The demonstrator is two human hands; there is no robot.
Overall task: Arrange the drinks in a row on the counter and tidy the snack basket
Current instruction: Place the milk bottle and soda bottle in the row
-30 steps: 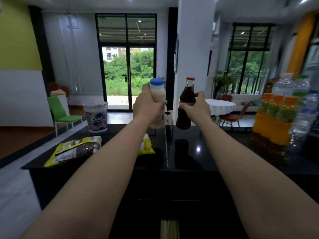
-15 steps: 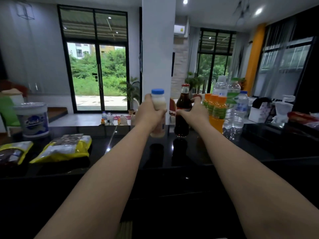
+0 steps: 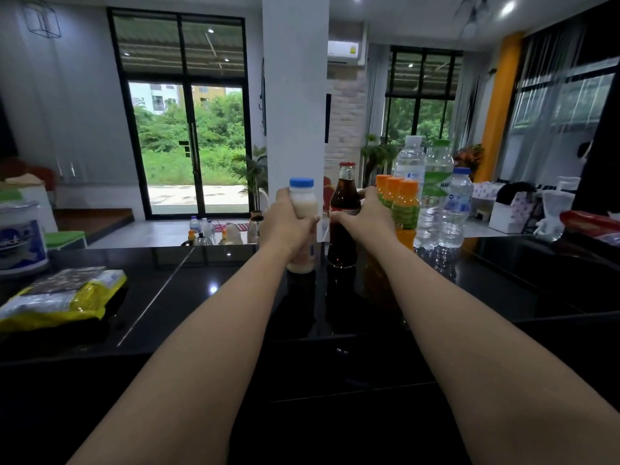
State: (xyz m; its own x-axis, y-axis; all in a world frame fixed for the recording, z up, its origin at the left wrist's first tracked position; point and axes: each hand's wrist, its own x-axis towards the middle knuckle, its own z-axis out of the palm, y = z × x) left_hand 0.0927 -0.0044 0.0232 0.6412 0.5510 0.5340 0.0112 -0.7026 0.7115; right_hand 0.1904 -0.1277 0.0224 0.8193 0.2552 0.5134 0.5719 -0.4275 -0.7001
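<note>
**Both grips on bottles, beside the drink group**

Your left grip [image 3: 289, 223] is curled round the middle of a milk bottle [image 3: 303, 200], which is pale with a blue cap and held upright. Your right grip [image 3: 365, 219] is wrapped round the middle of a cola bottle [image 3: 345, 196], which is dark with a red cap and also upright.

The two bottles are side by side with a narrow gap between them. Their bases are down at the black counter [image 3: 201, 286]. You cannot tell whether they rest on it or sit just above it.

Just right of the cola bottle stand three orange juice bottles [image 3: 404, 203], partly hidden behind your right grip. Further right are three water bottles [image 3: 436, 182] of differing heights.

At the left end of the counter lies a yellow snack bag [image 3: 63, 297], well apart from the drinks. Behind it is a white tub [image 3: 20, 239], cut off by the frame edge.
</note>
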